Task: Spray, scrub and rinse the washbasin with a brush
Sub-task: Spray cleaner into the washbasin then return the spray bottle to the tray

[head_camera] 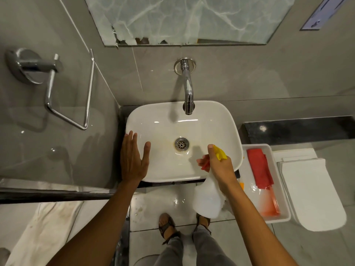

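Observation:
A white washbasin point(163, 121) sits below a chrome wall tap point(187, 89), with a metal drain point(181, 144) and yellowish staining around it. My left hand point(133, 157) lies flat and open on the basin's left rim. My right hand point(219, 166) grips a white spray bottle point(208, 198) with a yellow and red head point(220, 153), its nozzle pointing into the bowl over the front right rim. A red brush point(271, 202) lies in a white tray point(276, 150) to the right, partly under a red cloth point(259, 167).
A chrome towel holder point(48, 81) juts from the left wall. A mirror point(184, 20) hangs above the tap. A white toilet lid point(311, 192) is at far right, beyond the tray. A dark counter ledge point(299, 129) runs right of the basin. My feet point(184, 225) stand on wet tiles.

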Demonstrator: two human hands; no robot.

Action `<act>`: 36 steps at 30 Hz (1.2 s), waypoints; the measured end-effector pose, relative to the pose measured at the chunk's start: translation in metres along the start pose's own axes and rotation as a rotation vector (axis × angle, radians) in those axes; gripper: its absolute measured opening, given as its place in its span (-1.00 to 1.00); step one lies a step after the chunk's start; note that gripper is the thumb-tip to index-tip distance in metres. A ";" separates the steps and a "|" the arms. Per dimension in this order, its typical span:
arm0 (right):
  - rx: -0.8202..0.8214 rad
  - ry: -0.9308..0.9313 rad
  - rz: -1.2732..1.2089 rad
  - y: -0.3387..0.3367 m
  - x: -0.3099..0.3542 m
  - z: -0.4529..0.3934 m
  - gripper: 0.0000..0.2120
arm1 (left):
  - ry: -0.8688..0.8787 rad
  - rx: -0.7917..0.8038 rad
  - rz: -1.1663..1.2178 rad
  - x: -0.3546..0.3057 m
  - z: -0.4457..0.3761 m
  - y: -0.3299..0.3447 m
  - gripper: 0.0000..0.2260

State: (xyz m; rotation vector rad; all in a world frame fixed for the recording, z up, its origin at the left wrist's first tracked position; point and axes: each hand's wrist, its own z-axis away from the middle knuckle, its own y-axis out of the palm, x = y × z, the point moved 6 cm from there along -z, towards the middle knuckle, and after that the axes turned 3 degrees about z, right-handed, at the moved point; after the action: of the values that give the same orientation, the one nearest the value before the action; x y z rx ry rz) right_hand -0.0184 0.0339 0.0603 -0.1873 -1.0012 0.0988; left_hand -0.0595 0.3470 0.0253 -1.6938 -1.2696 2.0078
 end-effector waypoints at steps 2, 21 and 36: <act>0.012 -0.010 -0.039 -0.004 0.000 0.009 -0.51 | -0.003 0.007 0.006 0.000 0.000 0.000 -0.07; 0.209 0.061 0.111 0.071 -0.003 0.057 -0.46 | -0.045 0.041 -0.017 0.003 -0.001 -0.001 -0.25; 0.042 -0.053 0.046 0.066 0.054 0.007 -0.61 | -0.035 0.005 0.003 0.005 -0.003 0.000 -0.14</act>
State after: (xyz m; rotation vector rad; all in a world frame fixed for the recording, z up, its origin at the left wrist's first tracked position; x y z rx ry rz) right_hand 0.0052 0.1087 0.0951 -0.1703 -1.0471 0.1672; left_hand -0.0586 0.3514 0.0216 -1.6663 -1.2732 2.0486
